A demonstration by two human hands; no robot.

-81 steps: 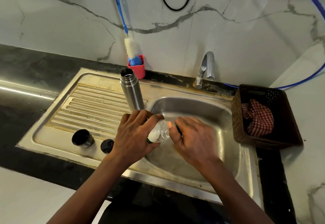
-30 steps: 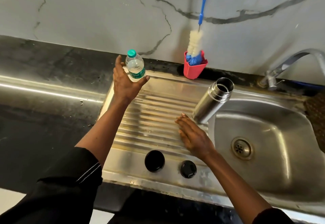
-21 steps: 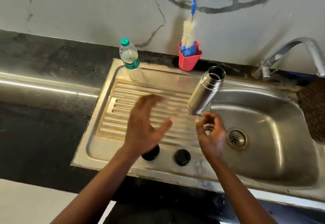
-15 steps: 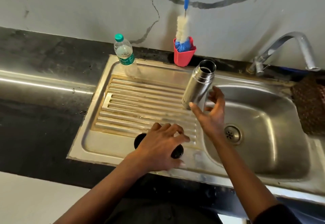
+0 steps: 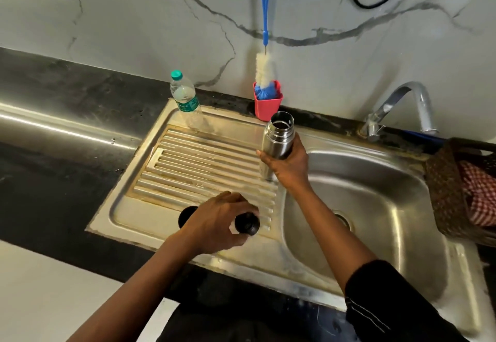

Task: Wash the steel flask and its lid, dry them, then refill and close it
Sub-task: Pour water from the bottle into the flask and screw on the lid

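Note:
The steel flask (image 5: 277,137) stands upright and uncapped on the draining board's right edge, and my right hand (image 5: 290,166) is wrapped around its lower body. My left hand (image 5: 217,221) grips a small black stopper (image 5: 247,224) near the front of the draining board. A second black lid (image 5: 186,214) sits just left of that hand, partly hidden by it. A small plastic water bottle (image 5: 185,97) with a green cap stands at the board's back left corner.
The sink basin (image 5: 375,207) lies to the right, under a steel tap (image 5: 402,105). A red cup (image 5: 267,105) holding a blue-handled bottle brush (image 5: 264,68) stands against the wall. A brown basket (image 5: 451,191) with a checked cloth (image 5: 480,194) sits at the right.
My left hand set the water bottle down at the back left, came to the front and closed on the black stopper. My right hand reached up and took hold of the flask.

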